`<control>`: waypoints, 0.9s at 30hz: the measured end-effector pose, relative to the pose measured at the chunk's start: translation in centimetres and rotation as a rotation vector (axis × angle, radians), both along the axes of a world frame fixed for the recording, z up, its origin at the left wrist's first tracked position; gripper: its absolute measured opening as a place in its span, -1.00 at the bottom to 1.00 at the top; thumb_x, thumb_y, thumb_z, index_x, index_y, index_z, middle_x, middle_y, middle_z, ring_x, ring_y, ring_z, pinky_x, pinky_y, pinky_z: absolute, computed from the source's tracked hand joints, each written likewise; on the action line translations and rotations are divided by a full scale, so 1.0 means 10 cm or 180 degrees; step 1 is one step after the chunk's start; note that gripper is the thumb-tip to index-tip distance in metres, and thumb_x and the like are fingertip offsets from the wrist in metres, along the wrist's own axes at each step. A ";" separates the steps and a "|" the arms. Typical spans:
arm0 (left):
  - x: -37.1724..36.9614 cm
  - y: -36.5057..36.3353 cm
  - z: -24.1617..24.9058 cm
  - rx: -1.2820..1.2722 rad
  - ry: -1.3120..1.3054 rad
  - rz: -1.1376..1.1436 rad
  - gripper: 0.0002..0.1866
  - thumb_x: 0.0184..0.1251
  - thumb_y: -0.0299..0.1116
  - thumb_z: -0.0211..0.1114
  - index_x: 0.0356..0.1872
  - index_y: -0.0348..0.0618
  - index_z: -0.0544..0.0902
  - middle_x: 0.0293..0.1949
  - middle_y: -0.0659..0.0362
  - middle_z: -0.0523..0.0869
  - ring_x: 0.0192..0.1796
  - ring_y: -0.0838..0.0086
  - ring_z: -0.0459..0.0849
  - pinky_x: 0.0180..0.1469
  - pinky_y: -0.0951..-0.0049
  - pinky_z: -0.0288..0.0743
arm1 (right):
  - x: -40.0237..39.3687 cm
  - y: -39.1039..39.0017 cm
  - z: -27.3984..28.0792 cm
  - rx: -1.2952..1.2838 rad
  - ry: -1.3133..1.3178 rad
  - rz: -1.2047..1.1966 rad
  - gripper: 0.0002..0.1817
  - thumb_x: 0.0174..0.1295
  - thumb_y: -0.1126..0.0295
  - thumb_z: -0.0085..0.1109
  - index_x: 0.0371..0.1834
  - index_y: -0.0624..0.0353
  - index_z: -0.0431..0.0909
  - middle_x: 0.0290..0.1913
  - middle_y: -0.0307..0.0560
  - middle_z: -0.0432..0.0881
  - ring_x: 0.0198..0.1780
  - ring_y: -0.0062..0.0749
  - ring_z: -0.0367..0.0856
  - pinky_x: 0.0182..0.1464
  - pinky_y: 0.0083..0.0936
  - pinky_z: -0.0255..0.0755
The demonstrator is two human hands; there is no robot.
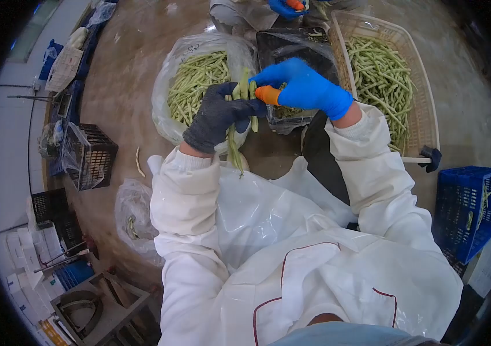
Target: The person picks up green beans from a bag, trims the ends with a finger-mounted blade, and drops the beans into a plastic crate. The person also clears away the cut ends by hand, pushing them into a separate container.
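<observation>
Partway: green beans (200, 75) in plastic bag (162, 92), eleven o'clock, and crate (423, 104), two o'clock
Left hand (214, 115) clasps a bunch (233, 147); right hand (306, 86) pinches one bean (253, 90)

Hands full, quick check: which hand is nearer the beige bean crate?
Right. Your right hand is just left of the beige crate; your left hand is farther left, by the plastic bag.

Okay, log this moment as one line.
left: dark-gloved hand holding long green bean pods | right: blue-gloved hand, orange finger cover by pods | beyond: clear plastic bag of beans
</observation>
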State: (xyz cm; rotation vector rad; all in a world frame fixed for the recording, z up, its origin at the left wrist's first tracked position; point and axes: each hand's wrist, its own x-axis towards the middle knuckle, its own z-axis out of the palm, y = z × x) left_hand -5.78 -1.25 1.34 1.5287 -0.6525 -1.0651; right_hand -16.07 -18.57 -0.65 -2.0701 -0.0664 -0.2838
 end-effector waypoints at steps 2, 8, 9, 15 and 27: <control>-0.03 -0.02 0.03 0.0098 -0.0048 -0.0047 -0.84 0.00 -0.48 0.36 -0.36 -0.31 0.66 -0.55 0.18 0.66 -0.66 0.65 0.46 -0.59 0.65 0.27 | 0.04 -0.02 -0.12 -0.0459 -0.0376 -0.0043 -0.68 0.02 0.46 0.12 -0.10 0.20 0.62 -0.34 0.13 0.66 -0.35 -0.29 0.62 -0.17 -0.46 0.48; -0.01 0.01 0.02 0.0003 0.0103 -0.0111 -0.83 0.06 -0.44 0.35 -0.33 -0.31 0.65 -0.55 0.20 0.66 -0.64 0.66 0.47 -0.57 0.65 0.28 | 0.01 -0.01 -0.05 -0.0085 -0.0022 -0.0031 -0.71 0.04 0.42 0.11 -0.14 0.22 0.61 -0.37 0.20 0.60 -0.42 -0.19 0.59 -0.26 -0.39 0.47; -0.01 0.01 0.03 -0.0046 0.0174 -0.0156 -0.82 0.07 -0.43 0.35 -0.32 -0.30 0.66 -0.54 0.21 0.66 -0.62 0.66 0.48 -0.56 0.65 0.29 | 0.01 0.00 -0.04 -0.0077 0.0101 0.0027 -0.70 0.06 0.44 0.11 -0.10 0.21 0.60 -0.33 0.19 0.62 -0.37 -0.18 0.61 -0.23 -0.40 0.47; -0.09 0.02 0.15 0.0325 0.0529 -0.0023 -0.69 0.03 -0.43 0.34 -0.15 -0.28 0.61 -0.32 0.21 0.69 -0.47 0.64 0.54 -0.50 0.65 0.33 | 0.06 -0.18 -0.26 -0.0600 -0.0637 -0.0867 -0.67 0.02 0.48 0.13 -0.09 0.18 0.60 -0.23 0.13 0.64 -0.18 -0.05 0.63 -0.10 -0.30 0.47; -0.12 -0.07 0.03 0.0236 -0.0149 0.0061 -0.79 0.04 -0.47 0.28 -0.26 -0.30 0.65 -0.49 0.12 0.70 -0.69 0.59 0.51 -0.66 0.63 0.32 | 0.02 0.15 0.12 0.1125 0.0340 -0.0123 -0.66 0.04 0.33 0.30 -0.09 0.18 0.63 -0.23 -0.07 0.67 -0.29 -0.49 0.60 -0.22 -0.52 0.48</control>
